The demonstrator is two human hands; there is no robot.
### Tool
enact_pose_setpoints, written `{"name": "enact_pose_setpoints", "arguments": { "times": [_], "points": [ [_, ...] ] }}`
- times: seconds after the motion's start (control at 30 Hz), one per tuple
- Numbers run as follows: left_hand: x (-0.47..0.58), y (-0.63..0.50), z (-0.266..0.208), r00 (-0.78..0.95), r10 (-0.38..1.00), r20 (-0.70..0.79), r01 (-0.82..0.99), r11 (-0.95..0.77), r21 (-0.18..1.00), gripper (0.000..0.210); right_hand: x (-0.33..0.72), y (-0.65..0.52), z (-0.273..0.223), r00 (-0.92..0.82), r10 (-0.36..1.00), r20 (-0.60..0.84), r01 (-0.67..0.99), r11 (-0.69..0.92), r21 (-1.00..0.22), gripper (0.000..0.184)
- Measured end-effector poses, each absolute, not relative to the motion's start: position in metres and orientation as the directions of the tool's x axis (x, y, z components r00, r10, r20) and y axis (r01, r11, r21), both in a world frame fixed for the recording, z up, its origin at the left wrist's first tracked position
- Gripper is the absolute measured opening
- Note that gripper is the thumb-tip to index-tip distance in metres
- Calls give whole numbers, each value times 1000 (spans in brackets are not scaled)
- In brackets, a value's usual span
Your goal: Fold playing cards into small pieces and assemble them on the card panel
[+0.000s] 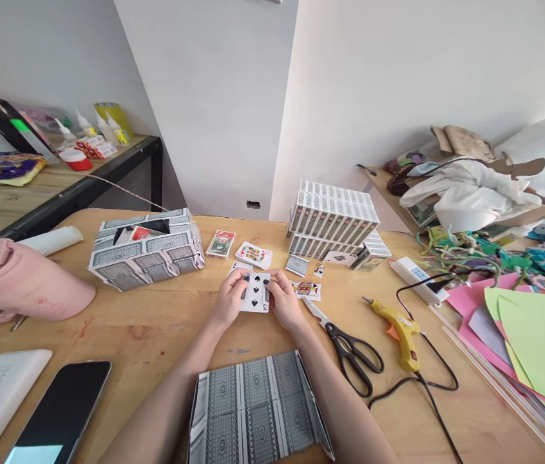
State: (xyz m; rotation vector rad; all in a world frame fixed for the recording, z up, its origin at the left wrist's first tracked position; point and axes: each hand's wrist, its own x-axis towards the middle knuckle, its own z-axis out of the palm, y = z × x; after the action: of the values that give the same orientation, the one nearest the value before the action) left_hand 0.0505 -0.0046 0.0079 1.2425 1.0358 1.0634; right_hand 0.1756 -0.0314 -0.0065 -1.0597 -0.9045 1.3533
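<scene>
Between both hands is a playing card (255, 298), a three of spades, face up just above the table. My left hand (230, 298) pinches its left edge and my right hand (283, 298) its right edge; patterned card backs show under the thumbs. Beyond them lie a loose stack of face-up cards (254, 254), a face-down card (296, 265) and a face card (309, 291). Below my wrists, between the forearms, stands a box shape covered with grey card backs (257, 412). Another card-covered box (149, 258) with an opening on top sits at the left.
Black-handled scissors (350, 351) and a yellow glue gun (401, 332) with its cord lie on the right. Stacked card packs (333, 216) stand at the back. A power strip (417, 281), coloured paper (528, 341), a phone (60, 412) and a pink roll (31, 280) are around the sides.
</scene>
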Motion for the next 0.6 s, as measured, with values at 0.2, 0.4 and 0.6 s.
{"name": "enact_pose_setpoints", "arguments": {
  "times": [0.2,0.4,0.6],
  "points": [
    [50,-6,7,175,984,25,-21,-21,1000,16,176,-31,-12,72,993,-91,-272,-68,-960,10],
    [49,-5,1,173,979,109,31,-116,993,16,175,-29,-14,84,989,-121,-329,-87,-940,8],
    [46,-5,-3,188,963,190,133,-217,967,18,173,-30,-6,64,981,-183,-457,-134,-879,5]
  ]
}}
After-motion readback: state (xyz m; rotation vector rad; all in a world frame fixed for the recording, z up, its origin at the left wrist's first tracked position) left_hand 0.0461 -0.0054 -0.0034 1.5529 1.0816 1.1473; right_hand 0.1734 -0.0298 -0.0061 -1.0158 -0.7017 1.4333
